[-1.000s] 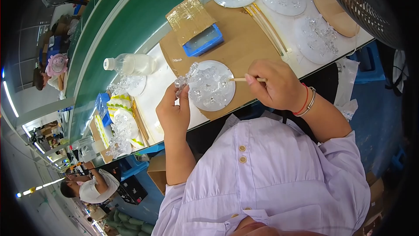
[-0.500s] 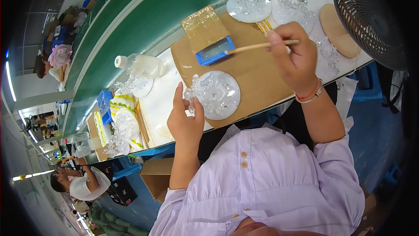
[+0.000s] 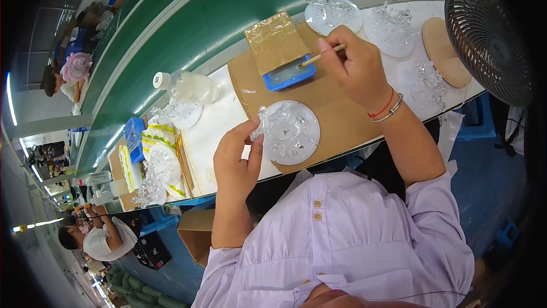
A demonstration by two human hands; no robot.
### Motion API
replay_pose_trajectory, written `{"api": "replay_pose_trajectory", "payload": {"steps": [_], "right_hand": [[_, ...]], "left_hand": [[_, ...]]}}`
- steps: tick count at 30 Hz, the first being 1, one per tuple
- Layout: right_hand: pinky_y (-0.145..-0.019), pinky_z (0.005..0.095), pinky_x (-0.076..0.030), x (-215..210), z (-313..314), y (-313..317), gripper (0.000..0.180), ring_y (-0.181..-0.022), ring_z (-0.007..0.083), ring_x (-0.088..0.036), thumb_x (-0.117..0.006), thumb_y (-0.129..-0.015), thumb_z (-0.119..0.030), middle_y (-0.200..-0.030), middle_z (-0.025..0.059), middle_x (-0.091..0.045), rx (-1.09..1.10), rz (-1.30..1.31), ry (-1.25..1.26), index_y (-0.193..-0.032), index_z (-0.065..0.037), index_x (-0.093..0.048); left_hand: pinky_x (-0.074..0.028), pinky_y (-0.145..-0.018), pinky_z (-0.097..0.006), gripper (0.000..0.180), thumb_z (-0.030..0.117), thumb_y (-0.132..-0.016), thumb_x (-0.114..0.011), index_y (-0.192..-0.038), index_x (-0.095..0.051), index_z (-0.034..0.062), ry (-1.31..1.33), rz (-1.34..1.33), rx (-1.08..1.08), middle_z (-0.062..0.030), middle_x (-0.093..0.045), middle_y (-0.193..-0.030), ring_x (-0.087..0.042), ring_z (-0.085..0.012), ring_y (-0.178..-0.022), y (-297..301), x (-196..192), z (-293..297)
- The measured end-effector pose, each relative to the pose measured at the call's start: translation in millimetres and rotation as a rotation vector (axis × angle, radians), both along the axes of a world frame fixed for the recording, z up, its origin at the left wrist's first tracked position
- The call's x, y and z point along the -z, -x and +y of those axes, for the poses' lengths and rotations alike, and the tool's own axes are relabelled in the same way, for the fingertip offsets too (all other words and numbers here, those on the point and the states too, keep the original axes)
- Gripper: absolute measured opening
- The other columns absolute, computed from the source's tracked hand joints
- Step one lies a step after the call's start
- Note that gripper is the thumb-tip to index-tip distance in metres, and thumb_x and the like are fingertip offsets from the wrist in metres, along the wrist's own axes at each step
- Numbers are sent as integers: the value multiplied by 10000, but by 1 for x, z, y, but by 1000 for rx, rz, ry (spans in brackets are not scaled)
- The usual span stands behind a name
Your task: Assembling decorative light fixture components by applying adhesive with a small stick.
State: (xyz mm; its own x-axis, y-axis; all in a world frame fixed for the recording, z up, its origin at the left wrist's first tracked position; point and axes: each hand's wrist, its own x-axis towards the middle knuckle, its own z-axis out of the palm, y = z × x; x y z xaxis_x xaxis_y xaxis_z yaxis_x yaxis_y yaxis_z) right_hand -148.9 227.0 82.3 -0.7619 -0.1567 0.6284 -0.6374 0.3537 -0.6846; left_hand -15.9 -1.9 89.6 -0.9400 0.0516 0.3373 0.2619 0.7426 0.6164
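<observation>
My left hand [image 3: 238,151] is closed, pinching a small clear plastic-looking piece [image 3: 261,119] at the left edge of a round white plate [image 3: 310,147]. Several glossy clear pieces lie on that plate. In my right hand [image 3: 358,69] is a thin wooden stick [image 3: 325,56], held between thumb and fingers. The stick's tip reaches into a blue tray [image 3: 290,83] holding something pale and translucent. A tape-covered cardboard flap [image 3: 276,40] covers the far part of the tray.
Brown cardboard [image 3: 342,114] lies under the tray and plate. Left are a clear bottle [image 3: 194,87], long thin sticks [image 3: 184,163] and a small blue box [image 3: 134,131]. More clear clusters [image 3: 330,3] sit on far plates; a black fan [image 3: 490,40] stands right. Another person [image 3: 105,234] sits further left.
My right hand has moved left, and the stick's tip has gone from the tray's right rim to inside it. My left hand still pinches the clear piece beside the plate.
</observation>
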Motion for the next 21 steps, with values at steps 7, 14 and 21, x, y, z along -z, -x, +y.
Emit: {"api": "replay_pose_trajectory", "payload": {"steps": [7, 14, 21], "right_hand": [[-479, 211, -366, 2, 18, -3, 133, -522, 43, -468, -600, -927, -84, -588, 13, -535, 87, -27, 53, -816, -32, -547], [-512, 172, -367, 11, 36, -34, 118, -550, 23, -441, -516, -981, -92, -708, 41, -589, -30, -203, 407, -879, -37, -492], [-560, 197, -412, 44, 43, -67, 104, -586, 51, -485, -503, -976, -78, -736, 56, -587, -60, -374, 301, -881, -39, -489]], "left_hand": [[-499, -619, -285, 309, -1, -790, -724, -1085, -633, 16, 26, 3, -108, -119, -670, -918, -620, -193, -666, -7, -2, 3], [-501, -618, -282, 307, 0, -795, -723, -1088, -632, 10, 43, 0, -113, -122, -669, -920, -627, -193, -668, -5, -2, 3], [-519, -649, -283, 319, 4, -799, -723, -1106, -640, 9, 63, 31, -127, -128, -682, -967, -649, -194, -713, -5, 1, 5]]}}
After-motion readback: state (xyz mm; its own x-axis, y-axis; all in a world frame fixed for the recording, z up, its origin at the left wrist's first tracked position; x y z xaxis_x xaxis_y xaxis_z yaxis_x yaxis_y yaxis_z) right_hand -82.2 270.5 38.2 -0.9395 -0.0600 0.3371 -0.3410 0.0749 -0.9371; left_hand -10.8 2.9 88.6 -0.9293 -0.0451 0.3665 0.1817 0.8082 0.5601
